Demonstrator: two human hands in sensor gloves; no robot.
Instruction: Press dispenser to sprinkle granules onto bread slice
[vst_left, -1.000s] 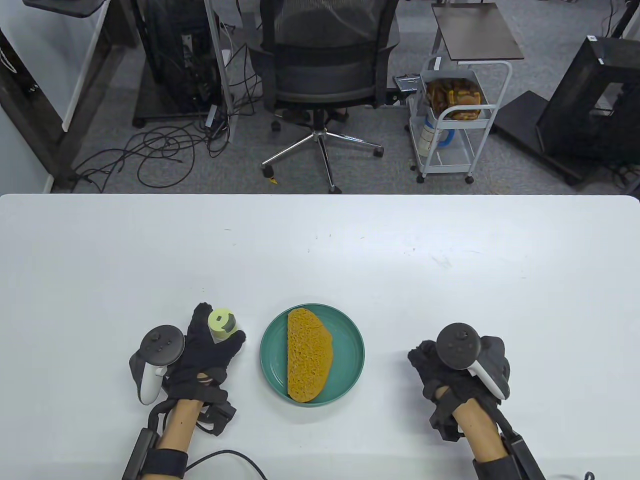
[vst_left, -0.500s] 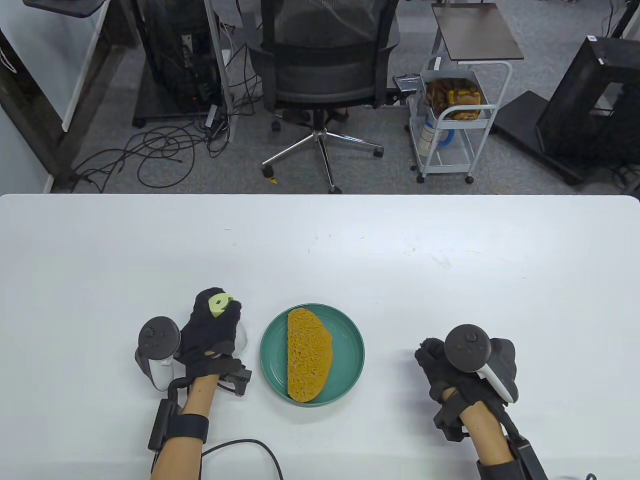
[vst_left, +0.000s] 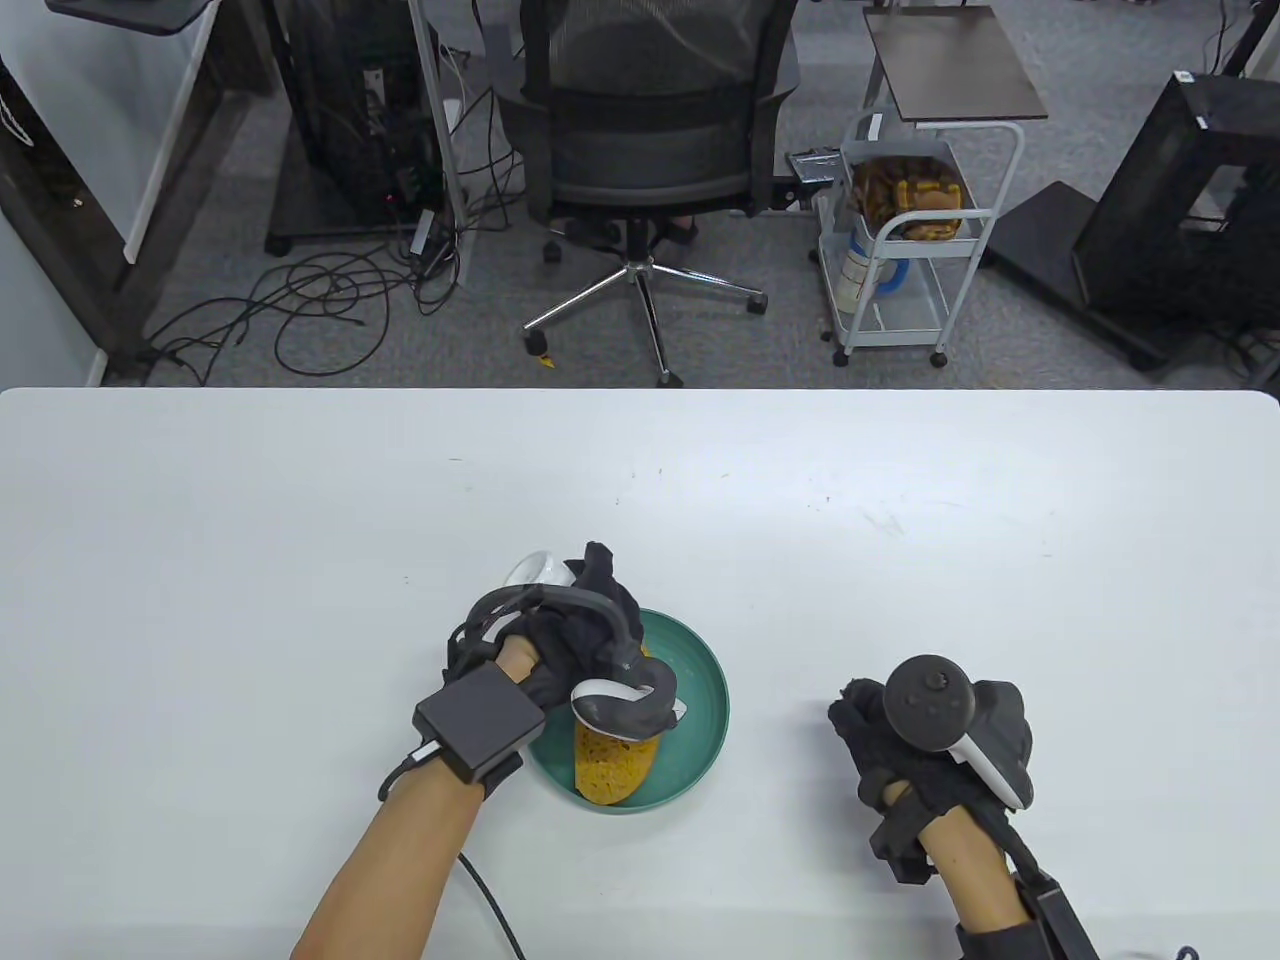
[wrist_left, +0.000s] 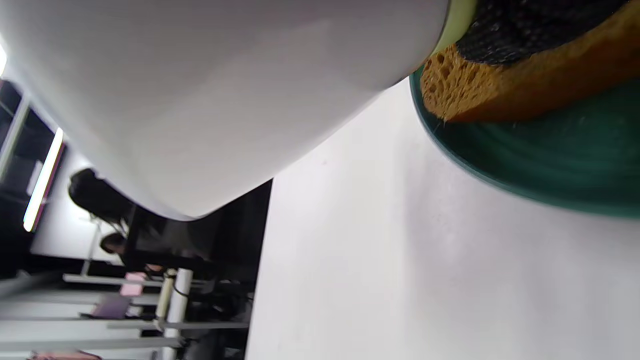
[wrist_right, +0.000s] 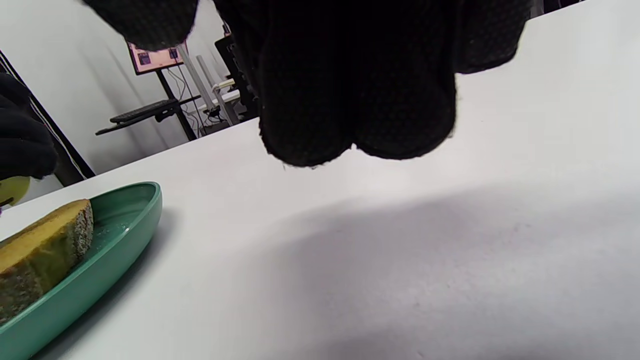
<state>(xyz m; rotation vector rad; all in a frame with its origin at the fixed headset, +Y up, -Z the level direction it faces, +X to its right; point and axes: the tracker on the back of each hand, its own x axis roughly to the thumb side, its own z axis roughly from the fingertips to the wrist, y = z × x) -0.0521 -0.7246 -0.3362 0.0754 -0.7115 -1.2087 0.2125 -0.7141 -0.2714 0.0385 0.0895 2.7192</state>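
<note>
the left hand (vst_left: 575, 640) is turned over above the left part of the green plate (vst_left: 700, 690), its tracker (vst_left: 625, 705) lying over the middle of the bread slice (vst_left: 612, 770). the white dispenser (vst_left: 530, 570) is gripped in this hand; in the table view only a rounded white end is seen, poking out at the far left side of the glove, the rest being hidden by the glove and straps. in the left wrist view the dispenser's white body (wrist_left: 210, 95) fills the upper left, and its pale green cap end (wrist_left: 457, 20) is pointed at the bread (wrist_left: 525, 85), with a black gloved fingertip (wrist_left: 530, 25) lying against that end just above the crust. whether the cap touches the bread cannot be told. the slice lies on the plate (wrist_left: 540, 160), which stands on the white tabletop (vst_left: 300, 520) near the front edge, about midway between the two arms.

the right hand (vst_left: 920, 745) is rested on the tabletop well to the right of the plate, its fingers curled under and nothing held. in the right wrist view the curled gloved fingers (wrist_right: 355, 100) hang just above the tabletop (wrist_right: 450, 250), with the plate rim (wrist_right: 145, 210) and the end of the slice (wrist_right: 45, 240) seen at the lower left.
</note>
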